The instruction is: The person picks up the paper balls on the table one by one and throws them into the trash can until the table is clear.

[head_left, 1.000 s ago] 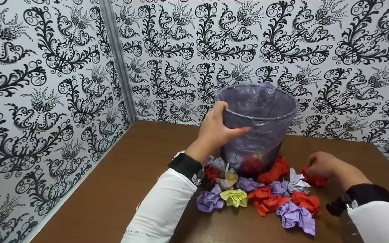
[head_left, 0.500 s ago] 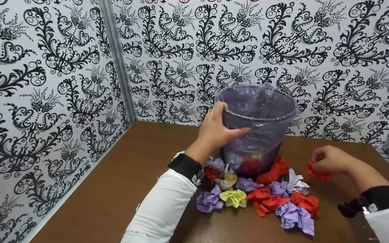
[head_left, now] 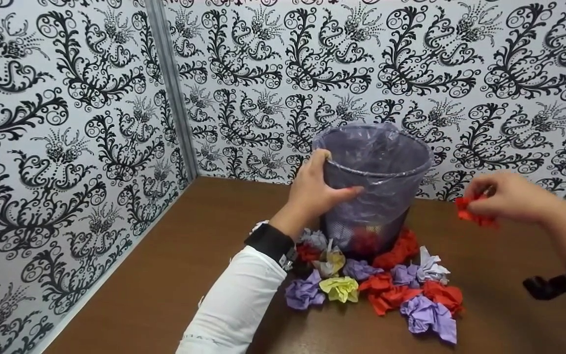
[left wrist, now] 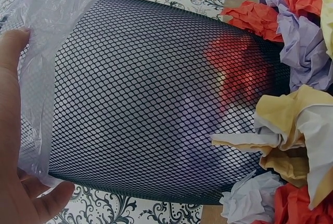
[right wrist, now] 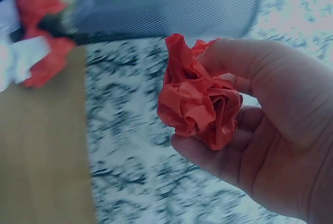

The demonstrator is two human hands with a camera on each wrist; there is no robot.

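A dark mesh wastebasket (head_left: 369, 206), lined with a clear plastic bag (left wrist: 41, 78), stands upright on the table. My left hand (head_left: 315, 187) grips its rim and upper side from the left, thumb across the front. Red, yellow and pale shapes show through the mesh near the bottom. To the right of the basket, my right hand (head_left: 511, 199) pinches a crumpled red paper ball (right wrist: 200, 96) between thumb and fingers, above the table. In the right wrist view the ball is clear of the basket's side.
Several crumpled paper balls lie round the basket's foot, among them a yellow one (head_left: 340, 288), a purple one (head_left: 430, 317) and a white one (head_left: 432, 265). The brown table (head_left: 165, 275) meets patterned walls (head_left: 263, 59) at the back and left.
My right hand has lifted the red paper ball off the table and moved up and slightly right with it. The left hand and the basket have stayed in place.
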